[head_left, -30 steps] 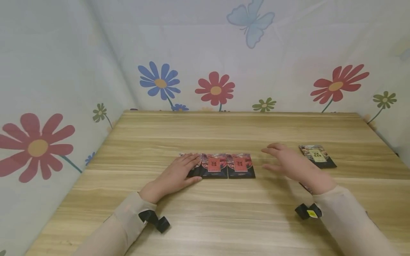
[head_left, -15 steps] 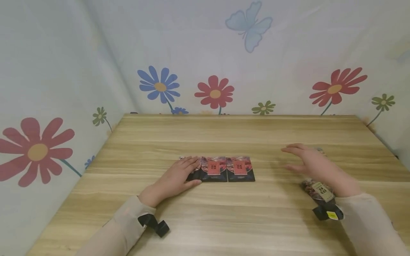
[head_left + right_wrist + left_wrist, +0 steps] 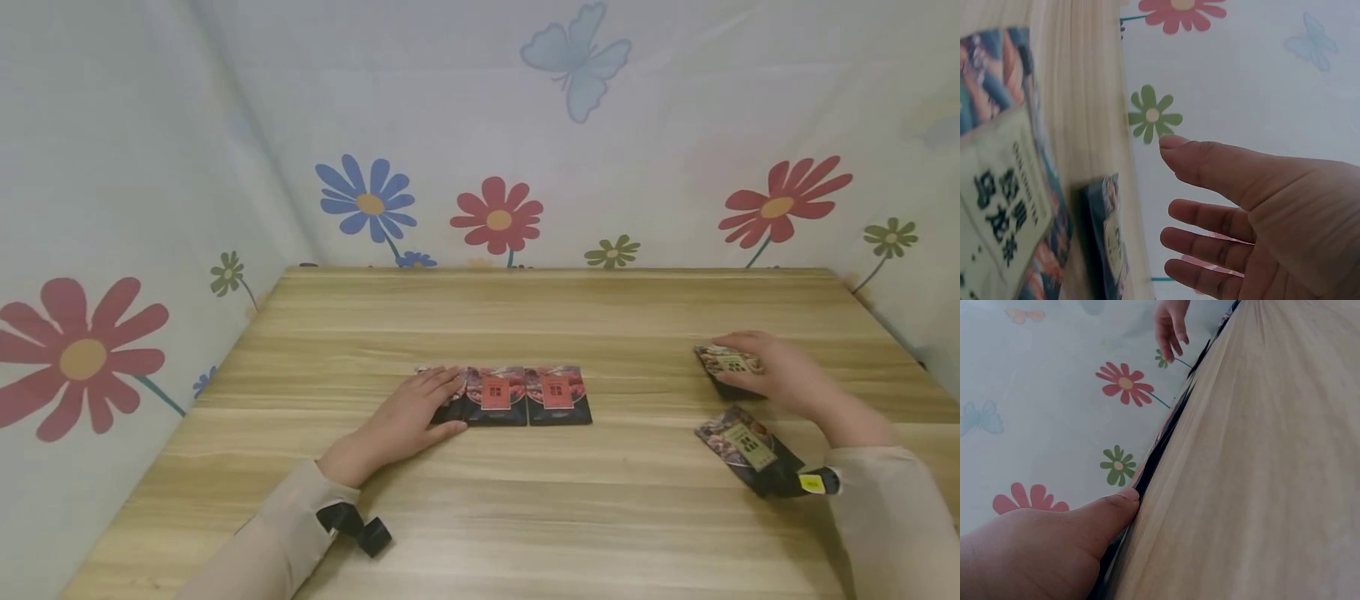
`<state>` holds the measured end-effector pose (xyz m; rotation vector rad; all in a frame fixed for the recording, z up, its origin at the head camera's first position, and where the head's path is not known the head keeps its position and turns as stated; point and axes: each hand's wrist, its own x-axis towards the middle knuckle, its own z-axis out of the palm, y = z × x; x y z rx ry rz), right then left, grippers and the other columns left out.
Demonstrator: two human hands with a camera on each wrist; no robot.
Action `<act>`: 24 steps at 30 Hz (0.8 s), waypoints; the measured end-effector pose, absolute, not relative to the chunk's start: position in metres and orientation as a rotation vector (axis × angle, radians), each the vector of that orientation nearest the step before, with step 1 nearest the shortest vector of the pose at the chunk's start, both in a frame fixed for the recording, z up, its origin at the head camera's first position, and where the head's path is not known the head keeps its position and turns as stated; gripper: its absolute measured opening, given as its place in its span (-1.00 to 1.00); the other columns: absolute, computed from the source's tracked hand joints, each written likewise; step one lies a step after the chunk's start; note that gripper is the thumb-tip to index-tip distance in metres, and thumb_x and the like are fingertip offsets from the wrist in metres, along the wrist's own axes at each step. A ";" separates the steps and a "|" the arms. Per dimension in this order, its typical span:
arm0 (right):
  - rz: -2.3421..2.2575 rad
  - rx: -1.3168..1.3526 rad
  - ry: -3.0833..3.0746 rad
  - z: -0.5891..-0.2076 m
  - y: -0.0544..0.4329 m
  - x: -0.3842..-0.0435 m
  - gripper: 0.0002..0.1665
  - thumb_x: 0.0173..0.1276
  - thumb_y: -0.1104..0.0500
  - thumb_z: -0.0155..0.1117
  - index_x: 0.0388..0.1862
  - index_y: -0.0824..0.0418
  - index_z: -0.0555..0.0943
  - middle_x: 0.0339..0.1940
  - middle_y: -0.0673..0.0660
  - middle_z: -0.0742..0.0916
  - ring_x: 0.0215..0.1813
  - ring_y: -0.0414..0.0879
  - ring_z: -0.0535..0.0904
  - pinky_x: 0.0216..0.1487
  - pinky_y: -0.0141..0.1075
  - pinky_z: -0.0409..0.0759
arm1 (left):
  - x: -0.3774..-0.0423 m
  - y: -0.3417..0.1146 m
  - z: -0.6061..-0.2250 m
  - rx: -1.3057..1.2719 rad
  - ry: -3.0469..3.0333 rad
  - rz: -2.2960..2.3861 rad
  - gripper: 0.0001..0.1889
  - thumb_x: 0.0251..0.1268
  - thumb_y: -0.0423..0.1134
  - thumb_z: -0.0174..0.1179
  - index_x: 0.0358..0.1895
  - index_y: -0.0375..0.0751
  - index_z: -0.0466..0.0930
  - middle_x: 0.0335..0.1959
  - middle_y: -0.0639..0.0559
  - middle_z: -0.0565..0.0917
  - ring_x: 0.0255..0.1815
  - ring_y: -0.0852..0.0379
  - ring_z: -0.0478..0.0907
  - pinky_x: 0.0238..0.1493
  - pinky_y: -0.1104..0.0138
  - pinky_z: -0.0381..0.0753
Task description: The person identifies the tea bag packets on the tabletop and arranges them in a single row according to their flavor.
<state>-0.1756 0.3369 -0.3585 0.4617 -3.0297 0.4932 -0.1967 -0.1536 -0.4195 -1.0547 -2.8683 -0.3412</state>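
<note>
The right hand [image 3: 787, 377] is hanging just above the far green-label packet [image 3: 724, 362], thumb and fingers parted and grasping nothing; it is the nearer hand, with the packet lying directly below it on the counter [image 3: 570, 517]. The near green-label packet [image 3: 750, 450] is lying closer to the person, its long axis slanting from far left to near right. The left hand [image 3: 397, 427] is resting outstretched, not clenched, on the covered packet [image 3: 448, 410], beside the middle red-label packet [image 3: 497, 396] and the right red-label packet [image 3: 558, 396], which are standing edge to edge in a row. All are looking thin, flat and rectangular, printed and dark-ended, against streaky woodgrain.
</note>
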 end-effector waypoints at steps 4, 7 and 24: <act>0.470 0.437 -3.051 -0.364 0.346 -0.179 -0.32 0.33 0.06 0.30 0.28 0.45 0.41 0.22 0.56 0.50 0.23 0.49 0.39 0.17 0.33 0.37 | -0.197 -0.154 -0.420 -1.059 -2.848 -0.349 -0.29 0.31 0.13 0.14 0.39 -0.25 0.31 0.45 -0.16 0.31 0.48 -0.18 0.22 0.50 -0.04 0.16; 0.449 0.455 -3.052 -0.369 0.350 -0.181 -0.33 0.32 0.08 0.30 0.26 0.48 0.42 0.21 0.56 0.52 0.22 0.49 0.41 0.17 0.31 0.39 | -0.197 -0.154 -0.420 -1.061 -2.846 -0.351 -0.29 0.31 0.13 0.14 0.39 -0.25 0.31 0.45 -0.16 0.31 0.47 -0.18 0.22 0.50 -0.04 0.16; 0.345 0.465 -3.109 -0.381 0.354 -0.183 -0.39 0.30 0.14 0.31 0.20 0.51 0.47 0.16 0.58 0.54 0.17 0.51 0.43 0.11 0.29 0.46 | -0.197 -0.155 -0.421 -1.058 -2.856 -0.331 -0.28 0.31 0.14 0.13 0.40 -0.25 0.30 0.45 -0.17 0.31 0.48 -0.18 0.22 0.50 -0.05 0.17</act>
